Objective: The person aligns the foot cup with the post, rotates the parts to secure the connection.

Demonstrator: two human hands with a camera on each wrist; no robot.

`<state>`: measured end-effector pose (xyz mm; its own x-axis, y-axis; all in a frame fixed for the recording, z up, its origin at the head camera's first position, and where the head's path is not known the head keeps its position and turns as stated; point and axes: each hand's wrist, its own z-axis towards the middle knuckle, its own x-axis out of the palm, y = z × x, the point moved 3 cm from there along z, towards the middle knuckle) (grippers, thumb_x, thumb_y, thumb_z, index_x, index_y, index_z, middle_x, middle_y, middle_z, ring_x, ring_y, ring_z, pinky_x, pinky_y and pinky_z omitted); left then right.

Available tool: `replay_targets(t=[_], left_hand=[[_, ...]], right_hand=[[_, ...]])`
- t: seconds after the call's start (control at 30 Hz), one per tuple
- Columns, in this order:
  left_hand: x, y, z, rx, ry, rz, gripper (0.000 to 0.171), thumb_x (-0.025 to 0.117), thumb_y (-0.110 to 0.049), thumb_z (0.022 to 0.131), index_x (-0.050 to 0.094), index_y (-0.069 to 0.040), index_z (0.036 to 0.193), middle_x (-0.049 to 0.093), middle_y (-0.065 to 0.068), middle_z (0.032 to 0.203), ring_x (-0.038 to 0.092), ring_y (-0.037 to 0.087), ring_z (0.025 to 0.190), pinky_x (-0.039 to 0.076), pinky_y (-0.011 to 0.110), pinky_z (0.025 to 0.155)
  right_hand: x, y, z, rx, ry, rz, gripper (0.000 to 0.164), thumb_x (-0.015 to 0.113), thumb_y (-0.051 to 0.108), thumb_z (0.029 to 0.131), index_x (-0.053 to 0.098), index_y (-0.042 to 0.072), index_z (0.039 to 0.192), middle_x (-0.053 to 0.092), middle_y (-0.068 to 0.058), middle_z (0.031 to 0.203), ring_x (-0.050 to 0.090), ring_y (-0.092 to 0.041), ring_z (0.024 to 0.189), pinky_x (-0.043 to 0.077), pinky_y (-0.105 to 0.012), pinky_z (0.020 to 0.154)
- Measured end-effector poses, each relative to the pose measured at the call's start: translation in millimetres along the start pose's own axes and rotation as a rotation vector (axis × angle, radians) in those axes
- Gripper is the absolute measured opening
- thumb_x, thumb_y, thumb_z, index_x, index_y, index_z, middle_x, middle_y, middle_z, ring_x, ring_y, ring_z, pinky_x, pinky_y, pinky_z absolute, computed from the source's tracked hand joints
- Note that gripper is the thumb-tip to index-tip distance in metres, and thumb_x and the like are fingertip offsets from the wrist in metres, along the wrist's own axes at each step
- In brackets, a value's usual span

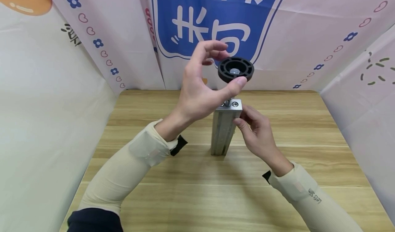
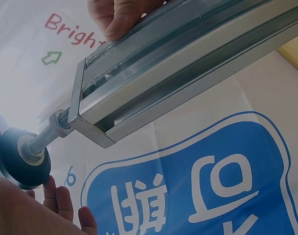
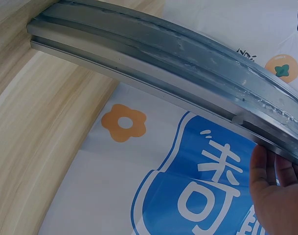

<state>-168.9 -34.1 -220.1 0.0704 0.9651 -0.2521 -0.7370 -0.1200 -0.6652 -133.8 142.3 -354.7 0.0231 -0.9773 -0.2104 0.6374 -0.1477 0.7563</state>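
An aluminium profile [image 1: 221, 132] stands upright on the table, a metal plate [image 1: 229, 105] across its top end. Above it is a black round levelling foot [image 1: 236, 69], whose threaded rod [image 2: 45, 137] with a hex nut [image 2: 59, 123] runs into the plate. My left hand [image 1: 202, 84] is around the foot, thumb on the near rim and curved fingers at the far left side; a small gap shows beside some fingers. My right hand [image 1: 257, 132] grips the profile just under the plate, its thumb on the near face and its fingers partly hidden behind.
The wooden table [image 1: 172, 190] extends around the profile's base. Behind it hangs a printed white backdrop [image 1: 308, 26] with a blue sign [image 1: 197, 22]. White side sheets [image 1: 46, 122] border the table at left and right.
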Motion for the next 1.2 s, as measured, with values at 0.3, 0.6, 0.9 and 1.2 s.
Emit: replay_targets(t=[0.3,0.6,0.9,1.2], left_hand=[[2.3,-1.3,2.8,0.003,0.068,-0.083,0.055,0.061,-0.025,0.087,0.052,0.006,0.132,0.07,0.019,0.128,0.06,0.022,0.124,0.037,0.034,0.112],[4.8,-4.3,3.3,-0.025,0.141,-0.236,0.049,0.044,-0.009,0.091,0.046,0.01,0.137,0.065,0.027,0.134,0.058,0.027,0.134,0.043,0.033,0.119],[0.3,-3.9,3.6,0.01,0.078,-0.05,0.055,0.061,-0.029,0.09,0.052,0.004,0.133,0.063,0.018,0.133,0.054,0.019,0.128,0.034,0.034,0.114],[2.8,-1.4,0.4,0.002,0.018,0.021,0.063,0.079,-0.031,0.082,0.052,0.003,0.127,0.061,0.013,0.125,0.055,0.016,0.121,0.037,0.035,0.112]], right_hand=[[-1.5,0.6,-0.4,0.014,-0.013,-0.01,0.032,0.066,-0.002,0.097,0.068,-0.006,0.129,0.067,-0.003,0.101,0.056,-0.011,0.08,0.049,-0.022,0.07],[-1.5,0.7,0.4,0.019,-0.018,-0.028,0.035,0.066,-0.005,0.096,0.068,-0.006,0.131,0.068,-0.004,0.103,0.056,-0.011,0.08,0.05,-0.02,0.07],[-1.1,1.4,1.4,0.009,-0.011,-0.017,0.035,0.066,-0.006,0.096,0.068,-0.006,0.131,0.068,-0.004,0.104,0.056,-0.012,0.081,0.05,-0.021,0.07],[-1.6,0.6,0.2,0.01,0.002,-0.003,0.032,0.066,-0.002,0.098,0.068,-0.005,0.129,0.069,0.001,0.105,0.057,-0.01,0.082,0.051,-0.022,0.072]])
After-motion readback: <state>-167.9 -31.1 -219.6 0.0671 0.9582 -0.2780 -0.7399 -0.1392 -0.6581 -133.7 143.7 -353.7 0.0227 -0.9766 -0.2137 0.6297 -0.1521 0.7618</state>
